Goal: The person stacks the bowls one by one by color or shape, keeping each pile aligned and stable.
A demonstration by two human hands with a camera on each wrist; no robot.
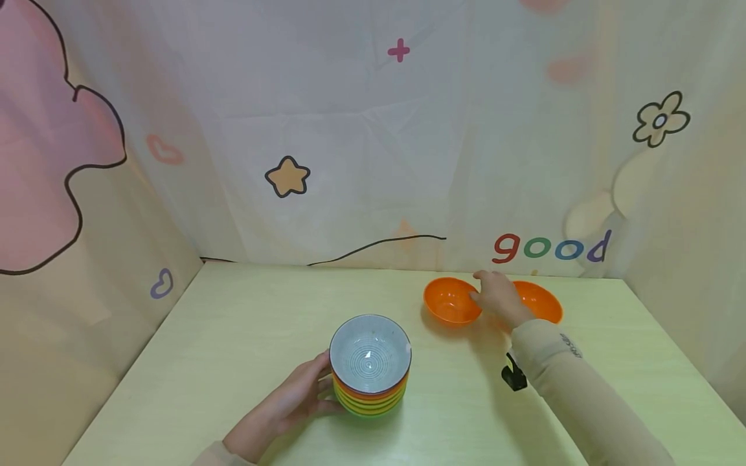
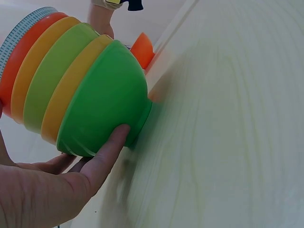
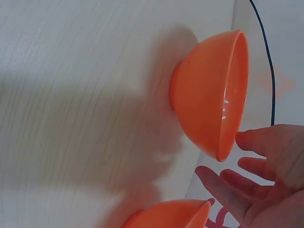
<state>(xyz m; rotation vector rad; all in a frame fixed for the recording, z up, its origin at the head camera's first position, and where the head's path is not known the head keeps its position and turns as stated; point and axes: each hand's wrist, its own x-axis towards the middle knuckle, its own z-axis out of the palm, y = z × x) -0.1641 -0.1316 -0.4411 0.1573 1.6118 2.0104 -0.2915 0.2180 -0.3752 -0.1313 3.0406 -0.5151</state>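
Near the front middle of the table, a stack of nested bowls point(image 1: 371, 404) stands with a pale blue-grey ringed bowl point(image 1: 373, 353) on top. Orange, yellow and green bowls sit beneath it, the lowest a bright green bowl point(image 2: 107, 97). My left hand point(image 1: 300, 391) grips this stack from its left side, one finger low on the green bowl. Farther back, my right hand point(image 1: 495, 294) reaches between two orange bowls. Its fingers are spread, with one fingertip right at the rim of the left orange bowl point(image 3: 204, 90). The right orange bowl point(image 1: 539, 303) is partly hidden behind that hand.
A pale wood-grain table point(image 1: 245, 323) carries everything. Printed cloth point(image 1: 350, 129) hangs along its back and sides, close behind the orange bowls. A small black object point(image 1: 514, 377) shows beside the right sleeve point(image 1: 577, 382).
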